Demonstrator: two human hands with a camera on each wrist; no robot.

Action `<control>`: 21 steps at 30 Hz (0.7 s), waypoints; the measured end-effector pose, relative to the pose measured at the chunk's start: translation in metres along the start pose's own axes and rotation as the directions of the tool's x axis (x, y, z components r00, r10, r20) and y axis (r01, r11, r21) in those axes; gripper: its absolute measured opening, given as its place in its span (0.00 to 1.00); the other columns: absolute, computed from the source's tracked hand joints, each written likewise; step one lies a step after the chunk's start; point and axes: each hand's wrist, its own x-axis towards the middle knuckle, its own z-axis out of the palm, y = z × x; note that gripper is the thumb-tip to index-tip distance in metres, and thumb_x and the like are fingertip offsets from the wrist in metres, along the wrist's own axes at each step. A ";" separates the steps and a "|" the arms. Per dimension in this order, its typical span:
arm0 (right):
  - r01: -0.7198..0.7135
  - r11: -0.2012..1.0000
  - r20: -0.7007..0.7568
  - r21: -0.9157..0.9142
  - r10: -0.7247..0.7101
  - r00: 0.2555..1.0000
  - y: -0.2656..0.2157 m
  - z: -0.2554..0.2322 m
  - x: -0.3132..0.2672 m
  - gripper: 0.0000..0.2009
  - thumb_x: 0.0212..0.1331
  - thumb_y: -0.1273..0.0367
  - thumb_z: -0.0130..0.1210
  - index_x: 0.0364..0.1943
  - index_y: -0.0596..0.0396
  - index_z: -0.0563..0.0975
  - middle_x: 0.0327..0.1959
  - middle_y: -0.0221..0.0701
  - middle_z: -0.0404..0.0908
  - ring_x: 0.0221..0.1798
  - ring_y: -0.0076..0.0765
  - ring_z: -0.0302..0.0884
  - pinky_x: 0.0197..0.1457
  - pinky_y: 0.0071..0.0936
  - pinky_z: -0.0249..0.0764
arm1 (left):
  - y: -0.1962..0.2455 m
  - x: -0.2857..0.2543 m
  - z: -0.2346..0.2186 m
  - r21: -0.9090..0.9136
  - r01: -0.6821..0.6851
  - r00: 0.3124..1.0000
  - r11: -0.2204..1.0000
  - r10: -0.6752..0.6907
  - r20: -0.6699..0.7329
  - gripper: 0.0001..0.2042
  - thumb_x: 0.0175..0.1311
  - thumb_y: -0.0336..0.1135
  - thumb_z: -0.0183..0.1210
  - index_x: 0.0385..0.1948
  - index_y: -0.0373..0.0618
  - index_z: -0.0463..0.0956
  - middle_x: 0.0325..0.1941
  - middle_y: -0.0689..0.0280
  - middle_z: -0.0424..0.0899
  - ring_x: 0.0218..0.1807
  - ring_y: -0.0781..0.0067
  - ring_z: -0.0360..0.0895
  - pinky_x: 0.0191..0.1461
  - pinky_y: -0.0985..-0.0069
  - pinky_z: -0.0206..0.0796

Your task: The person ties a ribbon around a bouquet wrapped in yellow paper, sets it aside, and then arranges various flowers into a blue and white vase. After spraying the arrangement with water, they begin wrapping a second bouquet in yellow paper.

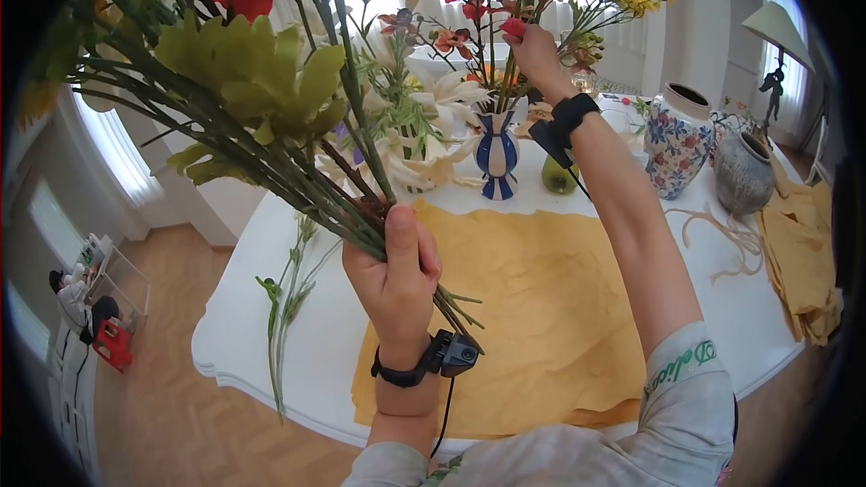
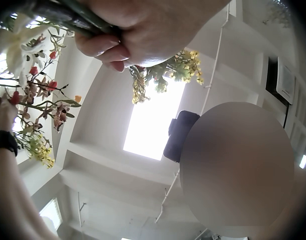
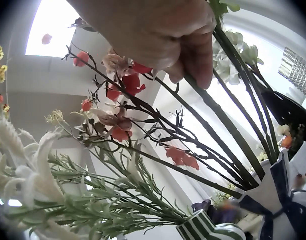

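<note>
In the head view my left hand (image 1: pixel 395 284) grips a bundle of green flower stems (image 1: pixel 298 207), thumb laid across them. Yellow-green petals (image 1: pixel 262 81) and red blooms fan out above it at the upper left. My right hand (image 1: pixel 539 59) reaches to the flowers in a blue-and-white striped vase (image 1: pixel 498 158). The right wrist view shows that hand (image 3: pixel 163 37) pinching a thick green stem (image 3: pixel 220 122) above the vase mouth (image 3: pixel 268 200). Thinner branches with coral-red blossoms (image 3: pixel 180 156) rise beside this stem.
A crumpled tan paper sheet (image 1: pixel 541 316) covers the table's middle. Loose green sprigs (image 1: pixel 290 307) lie on the left. White lilies (image 1: pixel 424 162) stand behind. To the right are a floral vase (image 1: pixel 677 140), a grey pot (image 1: pixel 744 171), twine (image 1: pixel 722 230) and folded tan cloth (image 1: pixel 798 252).
</note>
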 end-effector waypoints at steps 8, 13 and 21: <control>-0.160 0.987 0.084 -0.009 0.160 0.983 0.000 0.024 -0.016 0.13 0.46 0.64 0.59 0.26 0.64 0.76 0.24 0.50 0.76 0.32 0.55 0.75 0.35 0.42 0.70 | 0.000 -0.001 0.001 0.005 0.009 0.999 1.000 -0.009 -0.035 0.10 0.64 0.38 0.46 0.29 0.42 0.64 0.08 0.71 0.59 0.07 0.86 0.49 0.09 0.87 0.40; -0.160 0.987 0.086 0.014 0.159 0.984 0.002 0.037 -0.052 0.13 0.45 0.65 0.60 0.24 0.64 0.76 0.22 0.49 0.75 0.30 0.55 0.75 0.35 0.41 0.69 | 0.002 -0.001 -0.004 -0.047 0.043 0.999 0.998 -0.042 0.022 0.08 0.64 0.37 0.46 0.31 0.42 0.65 0.08 0.71 0.62 0.09 0.85 0.55 0.12 0.87 0.44; -0.207 0.977 0.059 0.061 0.203 0.977 0.006 0.041 -0.063 0.13 0.49 0.65 0.55 0.25 0.65 0.74 0.22 0.49 0.75 0.31 0.55 0.74 0.34 0.42 0.68 | 0.001 -0.001 0.004 -0.016 0.032 0.999 0.999 -0.033 -0.024 0.09 0.65 0.38 0.46 0.29 0.42 0.64 0.09 0.72 0.59 0.08 0.86 0.50 0.09 0.87 0.40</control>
